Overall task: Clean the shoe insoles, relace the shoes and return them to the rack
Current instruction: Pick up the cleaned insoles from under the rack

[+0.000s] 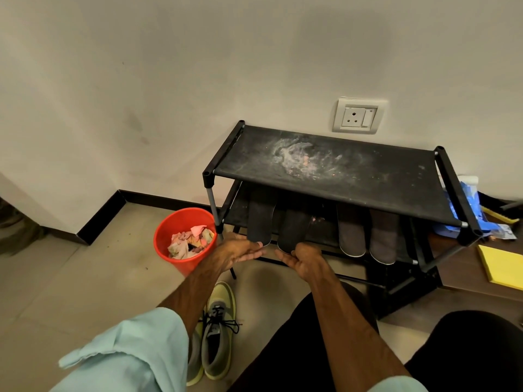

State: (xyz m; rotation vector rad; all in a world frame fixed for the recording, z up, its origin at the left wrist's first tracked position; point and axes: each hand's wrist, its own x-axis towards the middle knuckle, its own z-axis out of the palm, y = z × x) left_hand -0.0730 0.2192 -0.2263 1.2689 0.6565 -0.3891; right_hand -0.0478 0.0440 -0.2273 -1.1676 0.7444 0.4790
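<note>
- On the rack's middle shelf, four insoles lie side by side, their ends jutting past its front edge.
- Your right hand curls its fingers around the second insole's near end.
- Your left hand lies palm up, fingers straight, seemingly touching the leftmost insole.
- The shoes, one showing black laces, stand on the floor under your left arm, near the red bucket of rags.

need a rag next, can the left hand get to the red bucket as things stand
Probably yes: the left hand is open just right of the bucket, whose top is uncovered; only the rack leg stands close by.
</note>
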